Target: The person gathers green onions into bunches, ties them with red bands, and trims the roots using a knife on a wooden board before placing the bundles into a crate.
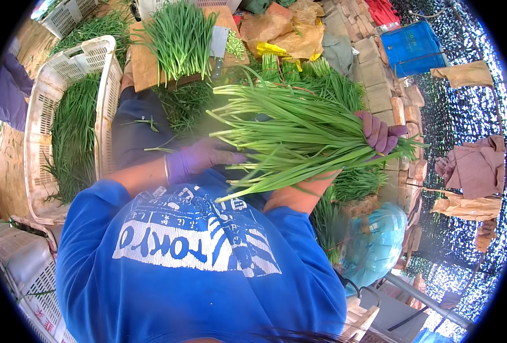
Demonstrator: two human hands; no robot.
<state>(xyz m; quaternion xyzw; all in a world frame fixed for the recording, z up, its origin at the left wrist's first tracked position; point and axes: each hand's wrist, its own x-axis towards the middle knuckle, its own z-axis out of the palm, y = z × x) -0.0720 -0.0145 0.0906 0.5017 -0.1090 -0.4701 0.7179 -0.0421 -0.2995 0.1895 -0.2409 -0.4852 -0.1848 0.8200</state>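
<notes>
A loose bunch of garlic chives [299, 134] lies across in front of my chest, its pale cut ends fanned out to the left. My right hand [379, 136], in a purple glove, grips it near the leafy tips. My left hand [199, 159], gloved too and slightly blurred, is beside the pale ends with its fingers stretched out; whether it touches a stalk I cannot tell. Beyond, another pile of chives [179, 43] rests on a wooden board [142, 74]. A cleaver [219, 43] lies flat there, next to short cut ends [235, 46].
A white plastic crate [109, 106] with chives stands at my left. Tied bundles of chives [327, 86] lie at the right, beside a brick edging [376, 74]. Nearby are a bulging light-blue bag [376, 237] and a blue box [413, 48]. Another person's dark sleeve [7, 91] shows far left.
</notes>
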